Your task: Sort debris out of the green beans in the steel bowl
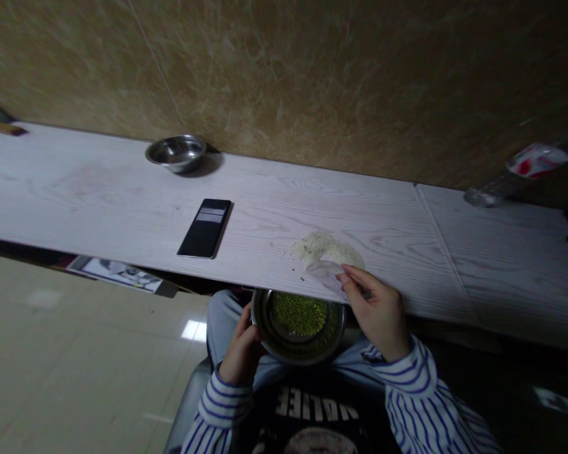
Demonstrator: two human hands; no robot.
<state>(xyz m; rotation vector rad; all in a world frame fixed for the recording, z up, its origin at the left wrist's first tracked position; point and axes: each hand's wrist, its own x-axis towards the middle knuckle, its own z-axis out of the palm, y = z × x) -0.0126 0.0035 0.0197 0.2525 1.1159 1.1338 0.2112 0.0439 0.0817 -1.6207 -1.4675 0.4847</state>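
Observation:
My left hand [243, 349] grips the left rim of a metal bowl [297, 357], which rests at my lap just below the table's front edge. Small green beans [299, 314], like mung beans, cover much of its bottom. Between the thumb and fingers of my right hand [376, 312] is a thin, clear piece of plastic [329, 274]. Its far side touches or lies very near a spread heap of white rice [318, 244] on the table. A few dark or green specks are mixed into the rice and lie in front of it.
The narrow white wood-grain table [265, 189] runs along a marbled wall. A black phone [206, 228] lies left of the rice, and a second metal bowl [177, 153] stands behind it. A plastic bottle [515, 176] is at the far right. A brown-handled object [4, 128] lies far left.

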